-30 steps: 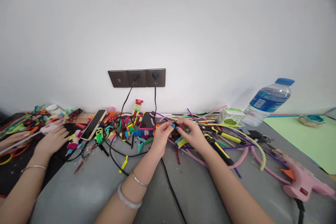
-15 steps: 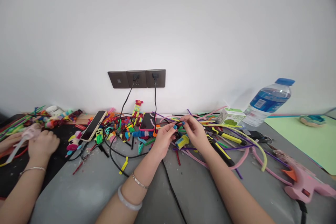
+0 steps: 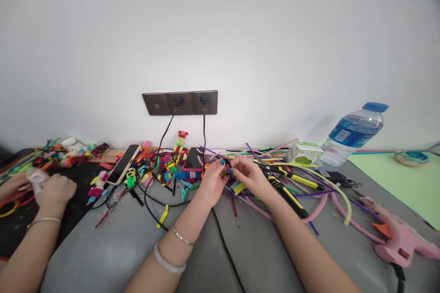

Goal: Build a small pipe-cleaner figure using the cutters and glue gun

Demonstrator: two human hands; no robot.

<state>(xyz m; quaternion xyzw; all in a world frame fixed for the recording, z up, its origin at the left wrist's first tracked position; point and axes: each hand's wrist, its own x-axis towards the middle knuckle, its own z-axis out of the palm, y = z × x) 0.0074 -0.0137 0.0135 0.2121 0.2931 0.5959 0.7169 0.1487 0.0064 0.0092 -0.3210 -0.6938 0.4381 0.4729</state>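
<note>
My left hand [image 3: 213, 181] and my right hand [image 3: 250, 175] meet above the grey table [image 3: 113, 247], fingertips pinched together on a small dark piece [image 3: 227, 165], likely a bit of pipe cleaner. A small yellow and blue piece [image 3: 237, 187] lies just below my fingers. Loose pipe cleaners [image 3: 323, 197] in pink, yellow and purple spread out to the right of my right hand. A pair of yellow and black cutters [image 3: 285, 192] lies beside my right wrist.
Another person's hands [image 3: 51, 190] work at the far left among colourful craft bits [image 3: 68, 153]. Two phones [image 3: 123, 163] [image 3: 193, 159] charge from wall sockets [image 3: 180, 102]. A water bottle [image 3: 354, 132], a small carton [image 3: 302, 153], green paper [image 3: 405, 183] and a pink glue gun [image 3: 400, 240] sit on the right.
My fingers have shifted on the small piece, both hands staying close together. The other person's hands pulled back left and closed around a pale pink item.
</note>
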